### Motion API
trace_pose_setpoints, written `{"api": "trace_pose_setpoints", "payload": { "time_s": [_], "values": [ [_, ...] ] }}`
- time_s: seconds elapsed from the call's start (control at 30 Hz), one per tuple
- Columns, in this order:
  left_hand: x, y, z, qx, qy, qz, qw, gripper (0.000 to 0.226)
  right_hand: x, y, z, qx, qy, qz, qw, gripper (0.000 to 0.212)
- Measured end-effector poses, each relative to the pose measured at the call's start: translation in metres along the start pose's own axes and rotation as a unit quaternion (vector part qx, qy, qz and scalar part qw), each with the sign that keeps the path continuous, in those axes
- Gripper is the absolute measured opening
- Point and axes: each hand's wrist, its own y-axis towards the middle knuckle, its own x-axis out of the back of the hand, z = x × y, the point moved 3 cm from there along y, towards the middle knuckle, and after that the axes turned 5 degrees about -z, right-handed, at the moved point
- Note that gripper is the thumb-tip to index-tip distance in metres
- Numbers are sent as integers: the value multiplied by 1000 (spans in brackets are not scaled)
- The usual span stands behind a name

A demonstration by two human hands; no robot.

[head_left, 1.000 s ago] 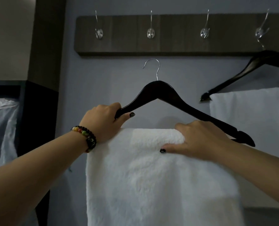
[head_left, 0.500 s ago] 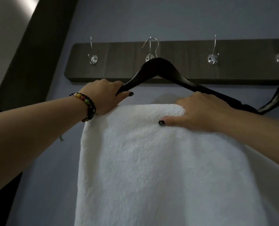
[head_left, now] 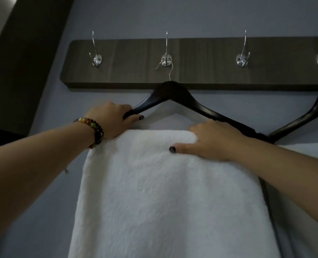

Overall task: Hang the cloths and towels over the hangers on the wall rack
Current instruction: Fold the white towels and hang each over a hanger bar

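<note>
A black wooden hanger (head_left: pixel 175 92) hangs by its wire hook on the second metal hook (head_left: pixel 166 60) of the dark wooden wall rack (head_left: pixel 201 53). A thick white towel (head_left: pixel 165 192) is draped over the hanger's bar and falls straight down. My left hand (head_left: pixel 111 121), with a beaded bracelet at the wrist, grips the hanger's left arm at the towel's top corner. My right hand (head_left: pixel 210 140) grips the towel's folded top edge and the bar under it, thumb in front.
A second black hanger (head_left: pixel 303 118) with a white towel (head_left: pixel 312 151) hangs at the right, its left tip crossing behind my right wrist. Bare hooks (head_left: pixel 96 60) (head_left: pixel 242 60) flank the used one. A dark vertical panel (head_left: pixel 24 62) borders the wall on the left.
Both hands raised the hanger with the towel up to the rack. Its wire hook now sits on the second hook. The grips have not changed.
</note>
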Motion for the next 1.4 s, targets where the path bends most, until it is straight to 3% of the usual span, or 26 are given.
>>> {"api": "trace_pose_setpoints", "payload": {
  "time_s": [0.13, 0.23, 0.3, 0.37, 0.43, 0.5, 0.57, 0.63, 0.77, 0.87, 0.97, 1.07, 1.17, 1.3, 1.4],
  "values": [
    [-8, -26, 15, 102, -133, -92, 982, 40, -2, -16, -1, -5, 64, -135, 989, 49],
    [-15, -65, 22, 168, -188, -205, 946, 46, -1, -43, -11, 31, 138, -348, 927, 24],
    [-22, -93, 20, 228, -246, -196, 922, 50, -3, -67, -21, -20, 142, -429, 892, 12],
    [-30, -111, 17, 310, -337, -81, 885, 59, -7, -86, -33, -129, 193, -412, 881, 13],
    [-32, -118, 15, 339, -376, 7, 862, 62, -18, -95, -44, -250, 255, -315, 880, 28],
    [-25, -114, 16, 285, -295, 14, 912, 52, -25, -98, -47, -309, 353, -211, 857, 34],
    [-16, -108, 19, 231, -208, -13, 950, 52, -24, -97, -45, -322, 460, -176, 809, 29],
    [-15, -105, 23, 203, -178, -46, 962, 52, -18, -94, -43, -297, 462, -182, 815, 30],
    [-27, -111, 31, 207, -214, -82, 951, 53, -16, -97, -35, -260, 337, -264, 866, 47],
    [-39, -121, 37, 272, -319, -110, 901, 50, -27, -110, -18, -279, 363, -296, 838, 44],
    [-57, -148, 32, 307, -406, -58, 859, 60, -41, -127, 1, -305, 455, -278, 790, 18],
    [-65, -175, 18, 260, -420, -44, 868, 53, -51, -144, 16, -294, 451, -273, 797, 24],
    [-58, -179, 21, 268, -404, -72, 871, 45, -47, -156, 30, -284, 438, -304, 797, 13],
    [-62, -198, 25, 293, -482, -54, 824, 48, -51, -170, 48, -300, 437, -309, 790, 15],
    [-73, -224, 18, 276, -507, 2, 817, 40, -71, -188, 67, -311, 434, -283, 797, 26]
  ]
}}
